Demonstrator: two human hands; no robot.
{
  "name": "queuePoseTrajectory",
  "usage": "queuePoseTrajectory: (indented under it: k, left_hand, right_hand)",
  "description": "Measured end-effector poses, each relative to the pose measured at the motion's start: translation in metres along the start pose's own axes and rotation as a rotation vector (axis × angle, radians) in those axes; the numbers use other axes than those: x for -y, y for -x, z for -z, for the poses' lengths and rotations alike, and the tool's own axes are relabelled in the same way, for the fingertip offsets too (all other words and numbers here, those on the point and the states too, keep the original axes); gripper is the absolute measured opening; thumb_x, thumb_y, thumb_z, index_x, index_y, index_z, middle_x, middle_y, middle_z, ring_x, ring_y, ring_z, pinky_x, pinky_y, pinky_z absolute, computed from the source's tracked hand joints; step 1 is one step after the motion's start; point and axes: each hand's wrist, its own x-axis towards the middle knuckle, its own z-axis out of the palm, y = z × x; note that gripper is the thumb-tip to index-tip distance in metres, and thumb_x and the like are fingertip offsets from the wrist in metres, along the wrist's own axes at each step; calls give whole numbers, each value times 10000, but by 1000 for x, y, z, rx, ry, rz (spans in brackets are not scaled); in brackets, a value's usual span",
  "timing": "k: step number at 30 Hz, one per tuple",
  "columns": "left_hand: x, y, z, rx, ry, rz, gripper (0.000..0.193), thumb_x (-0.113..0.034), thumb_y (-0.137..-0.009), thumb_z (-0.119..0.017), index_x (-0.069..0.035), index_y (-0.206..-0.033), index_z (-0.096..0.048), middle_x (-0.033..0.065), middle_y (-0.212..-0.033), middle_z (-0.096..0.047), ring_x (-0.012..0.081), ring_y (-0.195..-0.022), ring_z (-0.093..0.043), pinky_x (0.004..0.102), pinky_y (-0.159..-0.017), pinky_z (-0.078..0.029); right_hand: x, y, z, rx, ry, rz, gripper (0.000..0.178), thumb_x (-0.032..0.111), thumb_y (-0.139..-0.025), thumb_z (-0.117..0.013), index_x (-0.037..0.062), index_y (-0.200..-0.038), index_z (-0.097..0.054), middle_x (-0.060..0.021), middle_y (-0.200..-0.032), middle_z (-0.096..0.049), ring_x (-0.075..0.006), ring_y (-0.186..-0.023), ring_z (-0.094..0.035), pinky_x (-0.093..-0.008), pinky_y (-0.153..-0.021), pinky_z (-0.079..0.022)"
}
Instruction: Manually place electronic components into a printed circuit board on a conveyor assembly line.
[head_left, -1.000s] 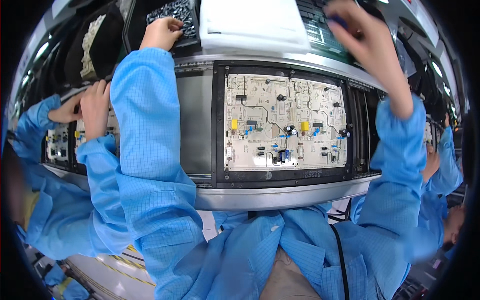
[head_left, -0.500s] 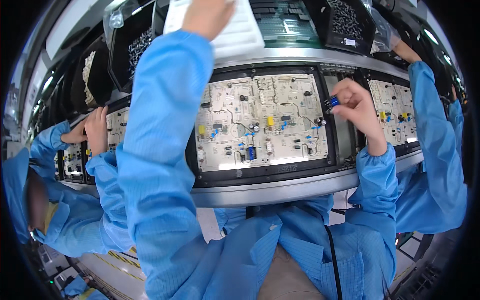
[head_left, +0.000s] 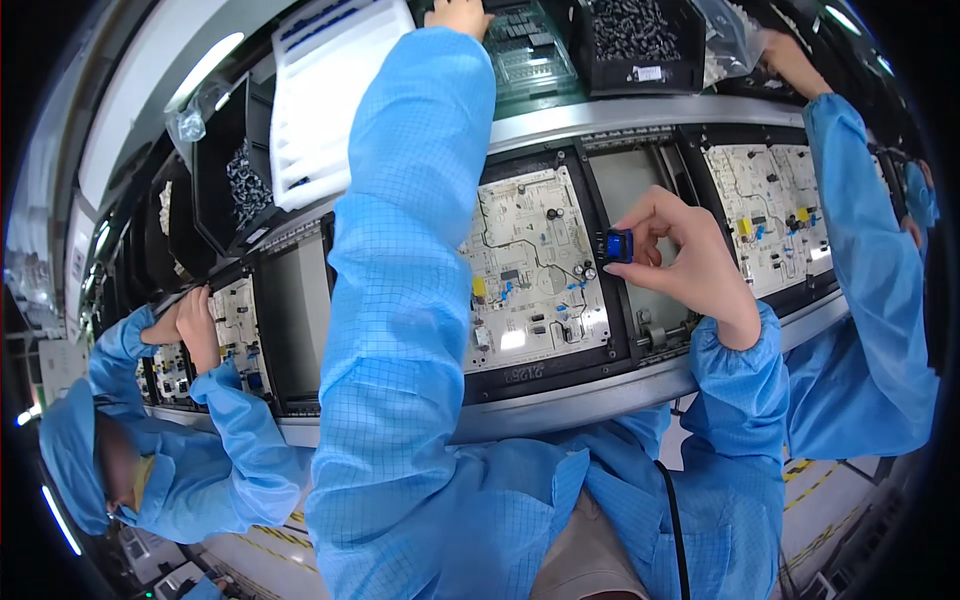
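Note:
My right hand [head_left: 690, 265] pinches a small blue-and-black transformer [head_left: 618, 246] with pins between thumb and fingertips. It is held over the right edge of a black frame [head_left: 590, 225] that carries a pale circuit board [head_left: 530, 260]. Yellow, blue and black parts stand on the board, and my left sleeve covers its left part. My left arm stretches far forward. At the upper picture edge, my left hand [head_left: 462, 14] is between a white slotted tray [head_left: 330, 110] and a clear greenish tray [head_left: 565, 95] of dark parts; its fingers are mostly cut off.
Black bins of small dark parts stand at the back right [head_left: 590, 72] and back left [head_left: 205, 165]. A metal rail [head_left: 560, 400] runs along the near side. A co-worker's hands [head_left: 190, 325] work at left; another co-worker's hand [head_left: 793, 65] touches a plastic bag at right.
My left hand has moved from above the white tray to its right, beside the greenish tray. My right hand still holds the transformer, now turned slightly. The whole view has shifted.

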Motion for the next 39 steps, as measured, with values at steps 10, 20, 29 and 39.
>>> queuePoseTrajectory:
  k: [10,20,29,39]
  left_hand:
    - [31,-16,4,-31,398,-72,388,-208,-780,-667,12,-1092,-602,210,-1244,-505,378,-1157,-476,453,-928,-442]
    - [22,-53,-12,17,78,63,261,-95,-746,-651,28,-976,-658,274,-1052,-603,410,-1038,-563,460,-885,-467]
    - [43,-51,12,-447,397,-195,187,-78,-729,-617,-5,-902,-628,231,-883,-615,392,-904,-582,435,-806,-466]
    - [16,134,150,-148,706,-168,233,-54,-752,-580,-23,-975,-640,133,-841,-665,238,-803,-643,332,-738,-501]
  right_hand:
    - [-6,0,-8,208,229,224,326,1,-637,-754,32,-904,-570,-56,-743,-525,-173,-665,-535,-282,-615,-460]
    - [-9,-1,-8,218,204,242,331,-43,-631,-720,23,-926,-583,-60,-770,-494,-172,-696,-511,-281,-634,-457]
    - [-5,4,-13,253,248,350,348,41,-610,-788,2,-907,-611,-77,-825,-557,-207,-742,-556,-298,-677,-470]
    - [-9,11,-38,329,499,220,327,62,-631,-782,-3,-917,-637,-93,-820,-589,-208,-758,-562,-299,-708,-473]
